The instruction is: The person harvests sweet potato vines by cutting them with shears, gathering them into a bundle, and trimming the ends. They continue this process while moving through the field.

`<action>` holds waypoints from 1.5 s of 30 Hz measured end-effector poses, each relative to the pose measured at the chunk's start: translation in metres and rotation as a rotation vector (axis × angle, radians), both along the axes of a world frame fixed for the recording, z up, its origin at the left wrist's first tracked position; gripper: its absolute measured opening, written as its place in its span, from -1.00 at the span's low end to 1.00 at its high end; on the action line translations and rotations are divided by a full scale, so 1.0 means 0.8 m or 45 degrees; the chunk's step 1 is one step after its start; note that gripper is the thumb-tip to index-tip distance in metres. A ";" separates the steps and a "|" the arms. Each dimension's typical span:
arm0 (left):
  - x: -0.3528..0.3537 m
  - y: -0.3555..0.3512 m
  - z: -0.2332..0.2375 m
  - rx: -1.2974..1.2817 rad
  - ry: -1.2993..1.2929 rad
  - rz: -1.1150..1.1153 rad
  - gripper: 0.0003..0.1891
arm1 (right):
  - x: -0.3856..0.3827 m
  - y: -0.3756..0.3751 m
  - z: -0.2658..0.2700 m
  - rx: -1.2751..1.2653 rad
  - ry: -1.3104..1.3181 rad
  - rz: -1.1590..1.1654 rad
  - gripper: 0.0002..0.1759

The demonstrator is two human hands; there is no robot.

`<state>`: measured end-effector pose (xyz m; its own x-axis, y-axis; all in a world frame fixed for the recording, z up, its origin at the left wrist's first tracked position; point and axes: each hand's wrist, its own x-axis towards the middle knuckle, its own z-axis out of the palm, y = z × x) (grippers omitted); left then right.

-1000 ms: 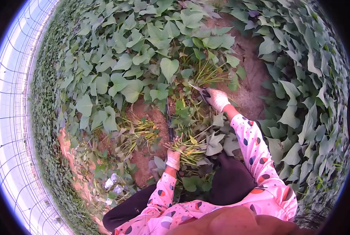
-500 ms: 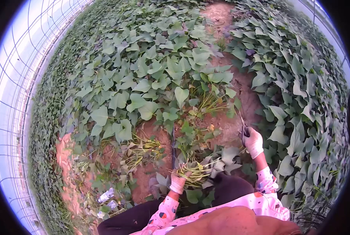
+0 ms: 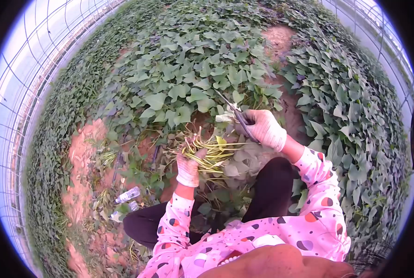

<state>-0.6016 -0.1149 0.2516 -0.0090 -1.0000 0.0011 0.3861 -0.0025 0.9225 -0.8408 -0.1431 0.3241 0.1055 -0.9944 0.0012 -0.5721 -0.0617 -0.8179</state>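
My left hand [image 3: 188, 169], in a white glove, is closed around a bunch of sweet potato vine cuttings [image 3: 215, 155]. Their yellow-green stems fan out on both sides of the fist, and grey-green leaves hang at the right end. To the right, my gloved right hand [image 3: 267, 129] grips a pair of scissors [image 3: 238, 114] by the handles. The blades point up and to the left, above the bunch. A pale leaf [image 3: 226, 116] shows beside the blades.
Dense leafy vines [image 3: 183, 60] cover the bed ahead, with more rows to the right. Reddish bare soil [image 3: 84, 157] shows at the left. Two clear plastic bottles [image 3: 128, 194] lie by my left knee. A wire-framed plastic wall [image 3: 16, 92] runs along the left.
Both hands have moved up and away from my body. The bunch rose with my left hand, while the scissors swung leftward, nearer to the bunch. The view has shifted too.
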 end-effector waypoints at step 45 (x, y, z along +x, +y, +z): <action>0.133 0.016 0.058 -0.106 -0.498 0.049 -0.56 | 0.205 0.016 -0.018 0.131 -0.814 0.217 -0.62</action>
